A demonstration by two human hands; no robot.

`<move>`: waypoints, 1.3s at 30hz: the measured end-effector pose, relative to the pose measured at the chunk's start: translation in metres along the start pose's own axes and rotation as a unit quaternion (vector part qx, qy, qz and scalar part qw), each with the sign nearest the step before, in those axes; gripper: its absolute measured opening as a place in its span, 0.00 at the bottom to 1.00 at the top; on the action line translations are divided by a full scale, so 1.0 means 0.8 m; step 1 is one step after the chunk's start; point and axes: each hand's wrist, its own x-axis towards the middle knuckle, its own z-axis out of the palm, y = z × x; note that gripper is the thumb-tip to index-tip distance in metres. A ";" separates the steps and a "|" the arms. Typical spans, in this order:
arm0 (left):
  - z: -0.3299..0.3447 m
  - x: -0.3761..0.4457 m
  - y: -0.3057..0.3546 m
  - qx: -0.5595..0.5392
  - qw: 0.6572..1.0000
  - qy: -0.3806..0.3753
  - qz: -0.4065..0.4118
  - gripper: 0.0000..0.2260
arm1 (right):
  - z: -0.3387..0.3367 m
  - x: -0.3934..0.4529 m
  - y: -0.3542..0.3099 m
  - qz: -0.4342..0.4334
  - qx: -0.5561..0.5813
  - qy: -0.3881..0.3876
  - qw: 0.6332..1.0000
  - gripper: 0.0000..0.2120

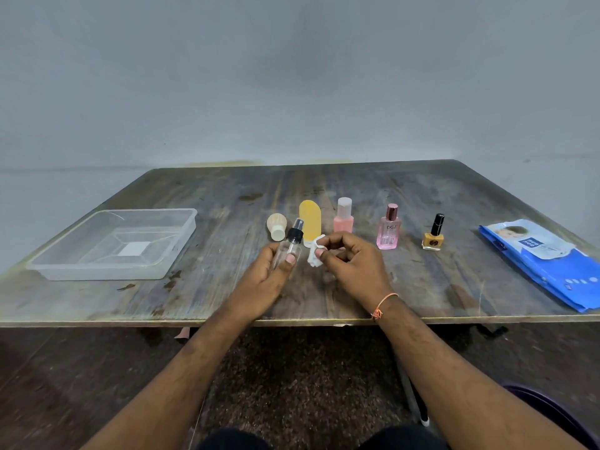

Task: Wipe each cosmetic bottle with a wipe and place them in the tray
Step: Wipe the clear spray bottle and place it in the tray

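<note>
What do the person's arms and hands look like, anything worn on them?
Both forearms are bare with no sleeves in view, and they show dark hair. The left hand wears nothing visible. The right hand has a thin orange thread bracelet around its wrist, knotted at the side. No rings, watch or gloves are visible.

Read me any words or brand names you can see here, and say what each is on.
"mee mee": on the blue wipes pack.
"DGJ", roughly; blurred and uncertain: on the pink perfume bottle.
Round emblem, unreadable: on the yellow nail polish.
Nothing else carries readable text.
</note>
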 end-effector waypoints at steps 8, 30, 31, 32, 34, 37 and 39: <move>0.001 0.001 -0.001 0.072 0.997 -0.040 0.011 0.21 | -0.003 -0.003 -0.007 -0.019 0.008 0.038 0.999 0.08; 0.001 0.001 -0.005 0.104 0.991 -0.077 0.026 0.24 | -0.003 -0.010 -0.011 -0.106 -0.067 0.064 0.990 0.07; 0.001 0.000 -0.003 0.101 0.992 -0.075 0.023 0.22 | -0.004 -0.010 -0.012 -0.111 -0.069 0.061 0.990 0.07; 0.000 -0.001 -0.001 0.096 0.993 -0.071 0.019 0.21 | -0.004 -0.010 -0.012 -0.123 -0.076 0.049 0.988 0.07; 0.000 -0.003 0.001 0.082 0.995 -0.062 0.009 0.19 | -0.003 -0.011 -0.012 -0.149 -0.093 0.012 0.984 0.06; 0.000 -0.003 0.003 0.077 0.995 -0.062 0.008 0.22 | -0.003 -0.011 -0.011 -0.109 -0.070 0.022 0.991 0.06; 0.001 -0.004 0.005 0.095 0.993 -0.066 0.012 0.22 | -0.005 -0.009 -0.010 -0.080 -0.061 0.052 0.994 0.08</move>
